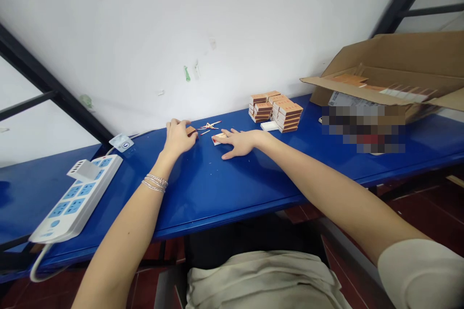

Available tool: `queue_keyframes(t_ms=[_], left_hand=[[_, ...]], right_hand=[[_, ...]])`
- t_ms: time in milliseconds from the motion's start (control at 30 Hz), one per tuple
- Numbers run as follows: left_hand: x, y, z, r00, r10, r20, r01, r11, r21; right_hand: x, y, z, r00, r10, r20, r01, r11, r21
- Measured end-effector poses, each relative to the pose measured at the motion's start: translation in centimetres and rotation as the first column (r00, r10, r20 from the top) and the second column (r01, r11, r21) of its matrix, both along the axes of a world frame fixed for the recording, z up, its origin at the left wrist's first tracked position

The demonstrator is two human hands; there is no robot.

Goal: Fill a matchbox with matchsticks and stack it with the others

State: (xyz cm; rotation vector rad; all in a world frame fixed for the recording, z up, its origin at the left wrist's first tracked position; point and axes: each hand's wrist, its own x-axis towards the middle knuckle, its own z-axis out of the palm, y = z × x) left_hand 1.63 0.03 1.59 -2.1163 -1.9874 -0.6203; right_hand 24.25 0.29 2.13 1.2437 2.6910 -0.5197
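My left hand grips a small brown matchbox cover between thumb and fingers at the table's far side. My right hand has its fingers spread and its thumb apart, over the right part of a white matchbox tray with matches in it. Whether the fingertips touch the tray or its matches I cannot tell. Between the two hands, loose red-tipped matches lie in a small crossed pile on the blue table.
Stacked matchboxes stand at the back right, with a white tray beside them. Farther right is an open cardboard box, near a blurred-out patch. A white power strip lies on the left, near a small white device.
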Motion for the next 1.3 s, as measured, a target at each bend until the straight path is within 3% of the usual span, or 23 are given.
queue_keyframes(t_ms=[200, 367, 500, 600, 700, 800, 867, 967, 1067, 1167, 1300], left_hand=[[-1.5, 0.9, -0.7, 0.998, 0.062, 0.031, -0.056, 0.985, -0.163], [-1.0, 0.6, -0.5, 0.996, 0.085, 0.042, -0.077, 0.985, -0.151], [-0.9, 0.6, -0.2, 0.994, -0.036, 0.106, 0.045, 0.996, -0.080], [-0.3, 0.6, -0.2, 0.954, -0.162, 0.251, 0.180, 0.982, -0.051], [0.5, 0.3, -0.2, 0.818, -0.243, 0.522, 0.331, 0.940, -0.081], [1.2, -0.3, 0.2, 0.551, -0.265, 0.791, 0.534, 0.841, -0.090], [1.4, -0.7, 0.4, 0.380, -0.220, 0.898, 0.625, 0.777, -0.075], [1.5, -0.9, 0.7, 0.202, -0.113, 0.973, 0.668, 0.743, -0.052], [1.5, -0.7, 0.8, 0.103, -0.029, 0.994, 0.666, 0.744, -0.047], [1.6, -0.4, 0.8, 0.055, 0.034, 0.998, 0.656, 0.752, -0.062], [1.9, -0.3, 0.8, 0.047, 0.117, 0.992, 0.539, 0.833, -0.124]], right_hand=[[0.1, 0.4, 0.1, 0.999, -0.006, -0.034, 0.009, 0.998, 0.067], [-0.4, 1.3, -0.8, 0.970, -0.056, -0.237, 0.103, 0.976, 0.190], [-0.4, 2.4, -1.5, 0.936, -0.083, -0.342, 0.166, 0.961, 0.220], [0.3, 3.4, -1.6, 0.939, -0.096, -0.331, 0.177, 0.959, 0.223], [1.1, 4.1, -1.4, 0.944, -0.110, -0.311, 0.189, 0.953, 0.236], [1.4, 4.2, -1.2, 0.943, -0.112, -0.314, 0.188, 0.957, 0.223], [1.3, 4.0, -1.1, 0.939, -0.117, -0.323, 0.189, 0.961, 0.202], [1.2, 3.8, -1.1, 0.938, -0.120, -0.326, 0.190, 0.963, 0.191], [1.1, 3.9, -1.2, 0.938, -0.114, -0.328, 0.184, 0.964, 0.194], [1.2, 4.1, -1.3, 0.929, -0.120, -0.351, 0.196, 0.962, 0.191], [1.2, 4.2, -1.3, 0.891, -0.099, -0.444, 0.204, 0.959, 0.196]])
